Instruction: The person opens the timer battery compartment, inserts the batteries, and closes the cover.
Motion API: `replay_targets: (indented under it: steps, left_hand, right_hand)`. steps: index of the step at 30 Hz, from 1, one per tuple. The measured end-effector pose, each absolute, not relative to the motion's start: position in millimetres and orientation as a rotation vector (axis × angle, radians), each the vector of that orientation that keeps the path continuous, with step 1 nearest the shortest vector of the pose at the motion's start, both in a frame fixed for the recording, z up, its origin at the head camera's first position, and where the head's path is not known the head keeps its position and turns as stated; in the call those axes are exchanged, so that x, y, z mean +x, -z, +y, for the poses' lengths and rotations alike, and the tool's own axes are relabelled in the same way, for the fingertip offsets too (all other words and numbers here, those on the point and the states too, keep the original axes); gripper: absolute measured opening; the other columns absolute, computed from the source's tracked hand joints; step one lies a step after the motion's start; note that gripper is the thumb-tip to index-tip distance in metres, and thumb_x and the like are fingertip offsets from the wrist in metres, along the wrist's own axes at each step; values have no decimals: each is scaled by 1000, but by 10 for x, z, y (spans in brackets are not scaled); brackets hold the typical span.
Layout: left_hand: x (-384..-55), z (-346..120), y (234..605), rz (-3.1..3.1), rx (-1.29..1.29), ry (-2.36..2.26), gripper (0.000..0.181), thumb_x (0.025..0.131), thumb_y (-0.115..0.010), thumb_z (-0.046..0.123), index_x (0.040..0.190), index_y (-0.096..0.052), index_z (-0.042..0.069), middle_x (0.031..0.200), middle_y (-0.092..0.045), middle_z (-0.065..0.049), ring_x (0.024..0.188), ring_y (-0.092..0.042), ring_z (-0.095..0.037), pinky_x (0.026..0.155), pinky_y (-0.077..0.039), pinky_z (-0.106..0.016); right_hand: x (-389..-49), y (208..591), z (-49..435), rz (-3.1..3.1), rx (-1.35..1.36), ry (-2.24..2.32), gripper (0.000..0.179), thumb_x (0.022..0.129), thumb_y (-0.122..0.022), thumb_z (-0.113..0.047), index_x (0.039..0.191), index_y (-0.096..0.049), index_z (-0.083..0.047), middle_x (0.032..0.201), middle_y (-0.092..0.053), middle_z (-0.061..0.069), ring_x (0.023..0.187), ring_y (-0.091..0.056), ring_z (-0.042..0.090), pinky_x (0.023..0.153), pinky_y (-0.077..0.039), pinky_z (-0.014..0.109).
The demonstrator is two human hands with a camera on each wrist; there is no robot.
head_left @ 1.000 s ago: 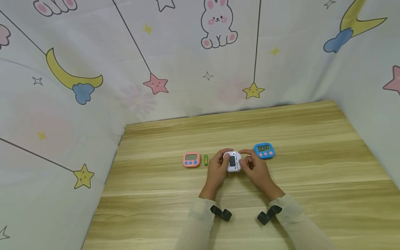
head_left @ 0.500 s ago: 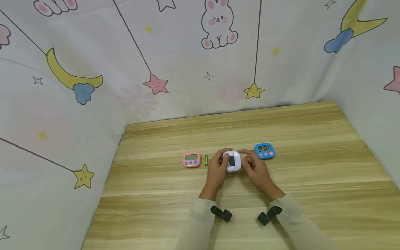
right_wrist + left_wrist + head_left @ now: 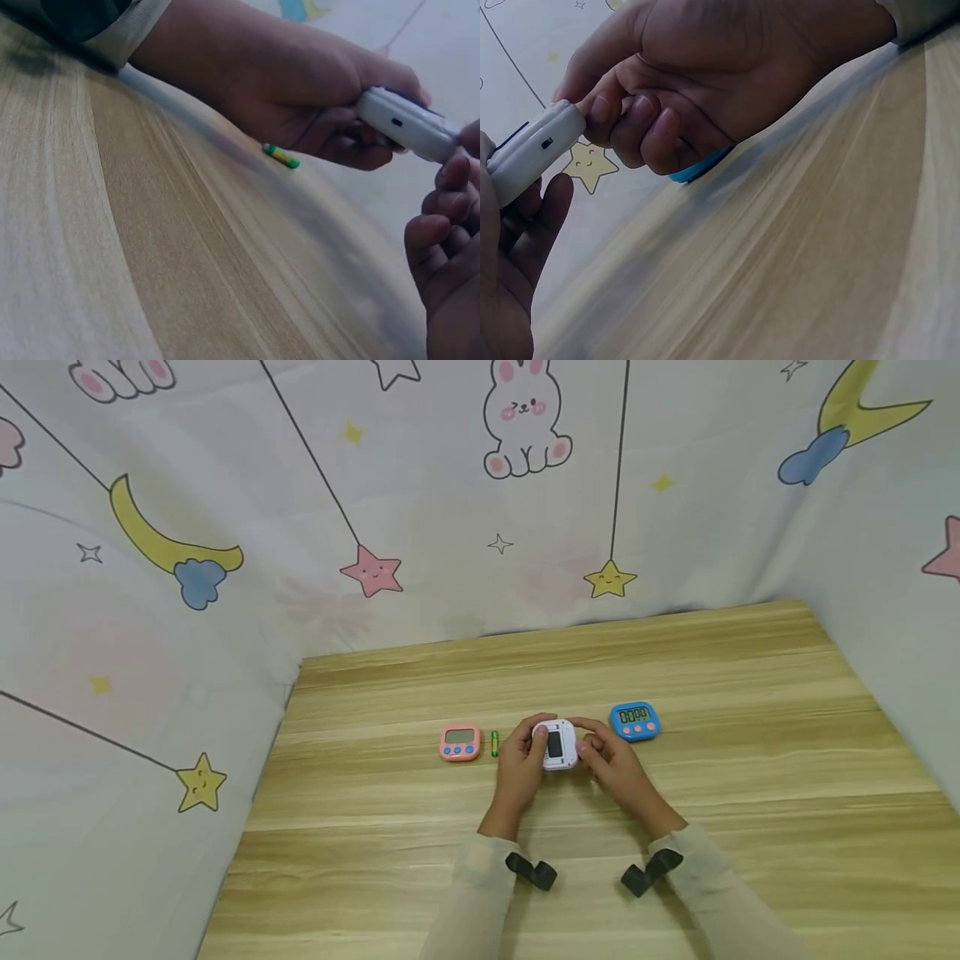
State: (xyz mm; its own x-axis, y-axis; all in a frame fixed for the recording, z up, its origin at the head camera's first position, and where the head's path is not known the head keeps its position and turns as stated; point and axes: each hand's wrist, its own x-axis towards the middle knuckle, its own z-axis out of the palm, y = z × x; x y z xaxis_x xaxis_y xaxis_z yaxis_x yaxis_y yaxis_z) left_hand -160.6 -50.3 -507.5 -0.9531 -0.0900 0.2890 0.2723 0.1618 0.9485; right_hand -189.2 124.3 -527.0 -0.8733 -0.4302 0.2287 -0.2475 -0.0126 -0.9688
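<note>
Two hands of yours meet at the white device (image 3: 561, 758), which you hold above the surface (image 3: 375, 860), its dark panel facing up. Your left hand (image 3: 519, 777) is closed firmly around the device's left side, thumb laid over the top face and fingers tucked beneath. Your right hand (image 3: 621, 768) is mostly closed: thumb and index finger pinch the device's right edge, while the other fingers curl in toward your palm. In the wrist views you can see a small dark slot on the side of the device nearest you. To the left of your left hand lies a battery (image 3: 494, 743), just beside the pink timer (image 3: 460, 737). The blue timer (image 3: 635, 722) rests near your right hand, a little farther from you.
</note>
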Motion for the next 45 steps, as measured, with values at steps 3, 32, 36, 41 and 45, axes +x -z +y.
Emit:
replay_targets:
  steps: [3, 32, 36, 41, 45]
  left_hand:
    - [-1611, -504, 5082, -2146, -196, 1880, 25, 102, -50, 13, 117, -64, -1, 103, -67, -15, 87, -59, -11, 73, -49, -26]
    - [-1566, -503, 5102, -2125, -210, 1899, 24, 102, -51, 11, 116, -65, -1, 100, -68, -16, 85, -58, -9, 71, -49, -24]
    - [-1566, -508, 5106, -2121, -194, 1840, 24, 102, -51, 10, 116, -66, -2, 98, -68, -15, 83, -58, -9, 70, -49, -25]
    - [-1560, -516, 5114, -2123, -142, 1799, 23, 102, -50, 9, 115, -66, 1, 99, -68, -12, 85, -59, -10, 71, -49, -26]
    - [-1557, -523, 5113, -2126, -94, 1796, 23, 102, -49, 10, 115, -66, 2, 100, -69, -11, 86, -59, -10, 72, -49, -27]
  right_hand:
    - [-1946, 5409, 1250, 2000, -751, 2087, 35, 100, -48, 1, 135, -48, 3, 68, -48, 17, 50, -42, 24, 42, -37, 30]
    - [-1882, 5393, 1223, 1853, -700, 2148, 32, 101, -47, -1, 133, -43, 4, 68, -48, 7, 50, -42, 17, 41, -36, 30]
    - [-1804, 5254, 1182, 2118, -820, 2082, 39, 98, -50, 6, 136, -45, 4, 72, -50, 15, 54, -44, 16, 46, -39, 28]
    - [-1709, 5117, 1146, 2343, -963, 1958, 46, 90, -62, 7, 134, -47, 6, 78, -51, 12, 58, -44, 15, 50, -39, 25]
    - [-1691, 5102, 1128, 2345, -1004, 1884, 63, 83, -72, 5, 139, -43, 6, 82, -53, 15, 59, -46, 28, 50, -41, 29]
